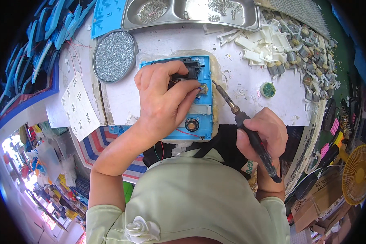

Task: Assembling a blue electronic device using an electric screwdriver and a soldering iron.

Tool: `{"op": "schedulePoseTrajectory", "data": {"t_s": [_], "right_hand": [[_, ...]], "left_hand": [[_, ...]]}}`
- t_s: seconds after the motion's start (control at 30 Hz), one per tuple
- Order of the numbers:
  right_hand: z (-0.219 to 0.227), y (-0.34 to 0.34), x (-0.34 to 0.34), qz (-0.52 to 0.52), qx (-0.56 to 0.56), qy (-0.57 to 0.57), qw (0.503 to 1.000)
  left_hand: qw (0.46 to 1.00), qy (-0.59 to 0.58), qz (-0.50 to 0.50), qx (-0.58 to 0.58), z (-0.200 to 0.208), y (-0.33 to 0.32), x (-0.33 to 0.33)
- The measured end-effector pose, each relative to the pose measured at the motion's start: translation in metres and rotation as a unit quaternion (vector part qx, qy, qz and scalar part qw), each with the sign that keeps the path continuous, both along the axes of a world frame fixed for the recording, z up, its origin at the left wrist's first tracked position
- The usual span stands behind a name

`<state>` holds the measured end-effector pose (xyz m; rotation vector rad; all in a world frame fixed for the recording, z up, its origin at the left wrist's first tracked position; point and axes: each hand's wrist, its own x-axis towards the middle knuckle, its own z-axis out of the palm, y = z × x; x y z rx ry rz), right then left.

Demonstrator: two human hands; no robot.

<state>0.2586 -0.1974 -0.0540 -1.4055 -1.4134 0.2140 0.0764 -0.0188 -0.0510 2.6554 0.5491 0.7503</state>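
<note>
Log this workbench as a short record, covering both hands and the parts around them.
left hand: thumb and index fingertip pinched over the blue casing; the thing between them is too small to identify
right hand: gripping the black handle of a soldering iron
iron tip: by the casing's right edge; contact unclear
in casing: round speaker, lower part
upper left: round dish of small metal screws
top: metal tray with springs
upper right: white plastic parts
</note>
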Motion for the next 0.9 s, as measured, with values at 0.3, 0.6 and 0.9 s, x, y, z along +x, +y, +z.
{"op": "schedulePoseTrajectory", "data": {"t_s": [0.3, 0.6, 0.9], "right_hand": [[0.000, -0.002, 0.001, -0.026, -0.006, 0.009, 1.000], [0.000, -0.007, -0.003, -0.017, -0.008, 0.012, 1.000], [-0.003, -0.010, -0.007, -0.007, -0.012, 0.022, 1.000]], "left_hand": [[0.999, -0.017, -0.030, 0.008, 0.011, 0.008, -0.010], [0.997, -0.008, -0.054, 0.049, 0.004, -0.001, -0.002], [0.997, -0.006, -0.047, 0.065, 0.000, -0.003, 0.000]]}}
